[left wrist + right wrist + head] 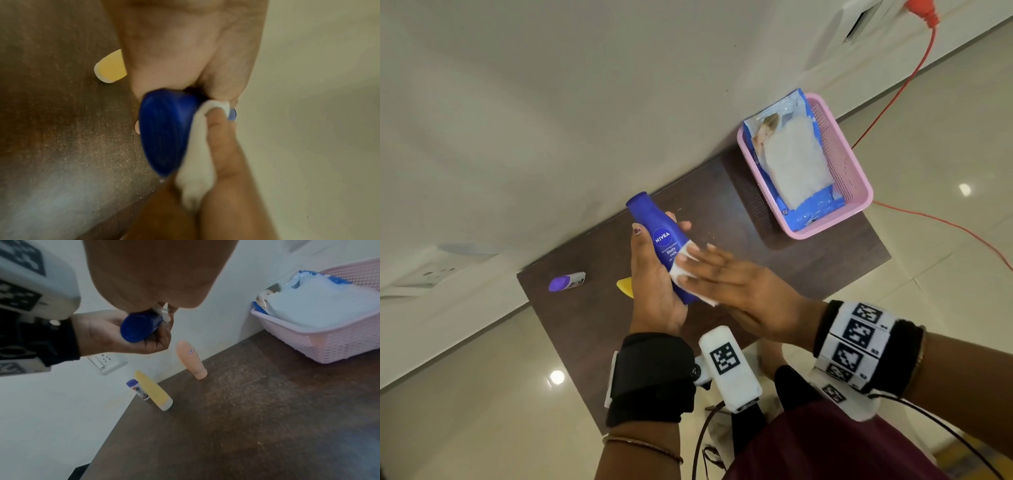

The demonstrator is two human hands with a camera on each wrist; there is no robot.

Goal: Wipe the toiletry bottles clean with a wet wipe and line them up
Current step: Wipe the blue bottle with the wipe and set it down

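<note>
While my left hand [654,291] gripped the blue bottle [662,240] above the table [808,267], my right hand [739,294], fingers flat, pressed a wipe [683,270] against it. Pink basket [856,171] held the wipes pack [791,161].

The head view looks steeply down from above at a dark table [791,240] set against a wall, taking in both wrists and a pink basket [859,178]. The left wrist view sits very close along the palm, filled by a blue bottle [164,138]. The right wrist view looks from under the hand, low over the table. All three share the blue bottle and the table; the head and right wrist views share the basket.
</note>
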